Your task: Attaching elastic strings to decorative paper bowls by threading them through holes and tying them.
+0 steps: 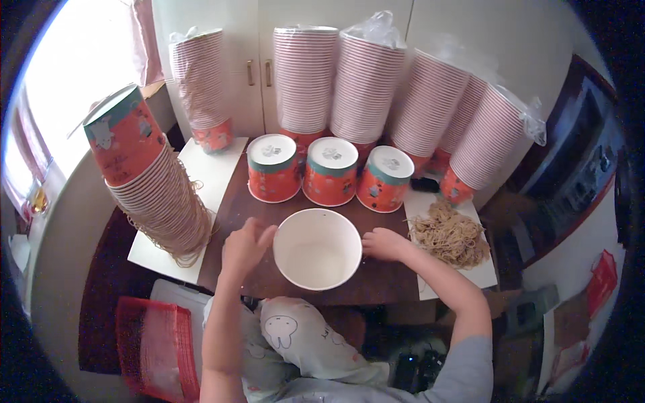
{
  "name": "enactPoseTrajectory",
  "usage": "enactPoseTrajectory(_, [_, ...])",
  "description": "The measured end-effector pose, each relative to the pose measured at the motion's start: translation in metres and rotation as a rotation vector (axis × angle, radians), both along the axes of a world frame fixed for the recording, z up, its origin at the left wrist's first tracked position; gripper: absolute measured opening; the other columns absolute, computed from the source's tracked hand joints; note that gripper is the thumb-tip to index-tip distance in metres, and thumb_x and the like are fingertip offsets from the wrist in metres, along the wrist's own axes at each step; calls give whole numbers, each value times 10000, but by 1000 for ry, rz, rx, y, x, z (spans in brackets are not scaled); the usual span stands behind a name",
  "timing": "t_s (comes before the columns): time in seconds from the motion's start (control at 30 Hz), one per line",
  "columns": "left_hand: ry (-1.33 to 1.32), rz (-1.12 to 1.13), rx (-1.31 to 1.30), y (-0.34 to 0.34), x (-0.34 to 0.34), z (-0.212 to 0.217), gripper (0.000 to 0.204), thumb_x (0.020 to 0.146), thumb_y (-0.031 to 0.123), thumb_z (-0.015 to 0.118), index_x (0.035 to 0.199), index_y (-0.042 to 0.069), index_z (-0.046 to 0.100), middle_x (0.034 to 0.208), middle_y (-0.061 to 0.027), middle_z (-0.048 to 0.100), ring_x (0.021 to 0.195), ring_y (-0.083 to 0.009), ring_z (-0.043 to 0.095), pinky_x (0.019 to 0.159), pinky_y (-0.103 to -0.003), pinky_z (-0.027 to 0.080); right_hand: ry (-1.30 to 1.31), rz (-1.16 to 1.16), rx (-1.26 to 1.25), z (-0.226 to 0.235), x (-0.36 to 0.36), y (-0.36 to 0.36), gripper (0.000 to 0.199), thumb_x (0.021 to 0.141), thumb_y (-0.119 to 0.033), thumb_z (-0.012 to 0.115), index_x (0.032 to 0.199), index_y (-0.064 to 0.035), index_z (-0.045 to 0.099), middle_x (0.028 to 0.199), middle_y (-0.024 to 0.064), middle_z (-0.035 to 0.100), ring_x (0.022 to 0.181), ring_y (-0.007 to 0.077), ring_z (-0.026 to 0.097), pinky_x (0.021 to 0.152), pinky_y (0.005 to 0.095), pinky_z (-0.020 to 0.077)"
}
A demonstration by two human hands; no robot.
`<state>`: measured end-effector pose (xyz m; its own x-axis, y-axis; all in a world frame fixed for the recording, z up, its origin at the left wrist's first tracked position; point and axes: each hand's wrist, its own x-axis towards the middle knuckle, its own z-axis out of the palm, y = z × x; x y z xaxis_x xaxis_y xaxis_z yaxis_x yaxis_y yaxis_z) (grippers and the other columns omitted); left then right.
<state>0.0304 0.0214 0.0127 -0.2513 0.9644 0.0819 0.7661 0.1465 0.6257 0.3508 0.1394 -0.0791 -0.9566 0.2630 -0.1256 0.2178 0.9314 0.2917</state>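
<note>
A white-lined paper bucket (318,248) stands mouth up at the near edge of the brown table, its inside bare. To its left is my left hand (247,247), thumb apart from the fingers, beside the rim and holding nothing I can see. My right hand (384,244) rests against the bucket's right side with its fingers curled together; what they hold, if anything, is hidden. Behind the bucket, three orange and green paper buckets (330,171) sit upside down in a row. A tangled pile of thin tan cords (451,235) lies on a white board near my right forearm.
At left leans a tall stack of nested buckets (158,191) with tan cords hanging from it. Several more tall stacks (306,84), some with clear plastic on top, line the back by a pale cabinet (235,17). Red plastic baskets (154,346) stand at lower left.
</note>
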Motion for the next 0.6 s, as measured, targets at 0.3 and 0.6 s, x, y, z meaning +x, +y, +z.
enactPoseTrajectory(0.3, [-143, -316, -90, 3, 9, -12, 361, 716, 250, 569, 1005, 39, 521, 775, -186, 600, 725, -357, 579, 670, -426, 454, 1298, -522, -754, 50, 12, -17, 68, 711, -10, 551, 743, -45, 503, 838, 61, 590, 785, 139, 552, 709, 271, 444])
enactPoseTrajectory(0.6, [-89, -315, 331, 32, 24, -27, 200, 738, 220, 586, 900, 113, 633, 746, -108, 619, 684, -269, 600, 622, -365, 480, 569, -353, -915, 127, -103, -92, 107, 703, -110, 559, 756, -18, 551, 695, 111, 582, 646, 192, 586, 613, 302, 466])
